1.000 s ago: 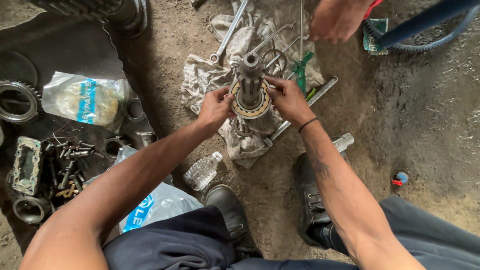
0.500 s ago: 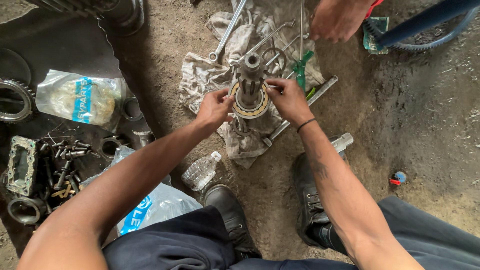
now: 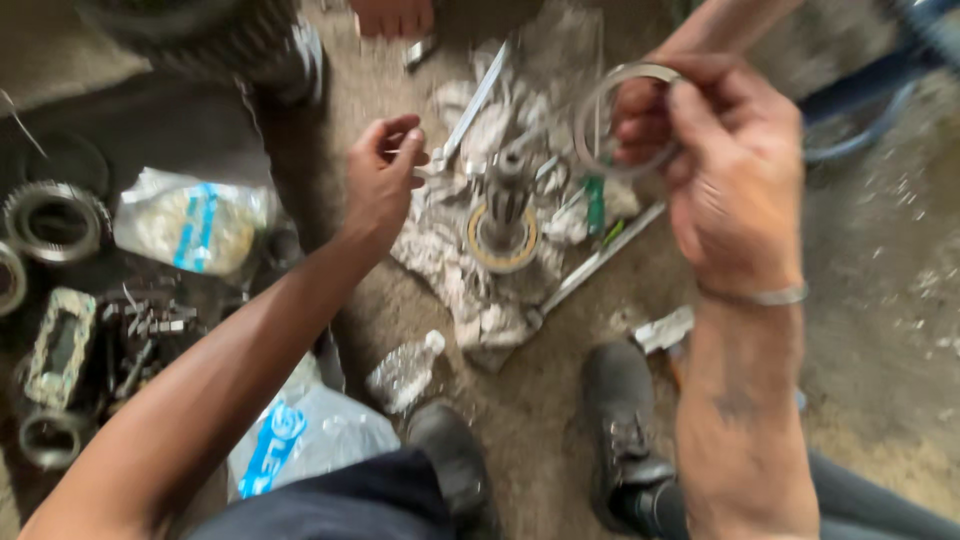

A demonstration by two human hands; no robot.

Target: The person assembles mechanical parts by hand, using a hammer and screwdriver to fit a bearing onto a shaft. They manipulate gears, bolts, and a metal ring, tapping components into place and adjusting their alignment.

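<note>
My right hand (image 3: 720, 170) is raised close to the camera and pinches a thin grey metal ring (image 3: 587, 105) between thumb and fingers. Below it, a steel gear shaft (image 3: 508, 185) stands upright on a dirty white rag (image 3: 450, 280), with a brass-coloured ring (image 3: 500, 262) around its base. My left hand (image 3: 385, 185) hovers left of the shaft with its fingers curled toward the thumb; blur hides whether anything sits between them. Neither hand touches the shaft.
Gears (image 3: 55, 220), a metal housing (image 3: 60, 345) and loose bolts (image 3: 150, 325) lie at the left beside a plastic bag (image 3: 195, 225). A long wrench (image 3: 475, 105) lies on the rag. A crushed bottle (image 3: 405, 372) and my boots (image 3: 625, 430) are near. Another person's hand (image 3: 390, 15) is at the top.
Both hands have come off the shaft's ring area. My right hand has risen toward the camera with a metal ring in it; my left has drawn back to the left.
</note>
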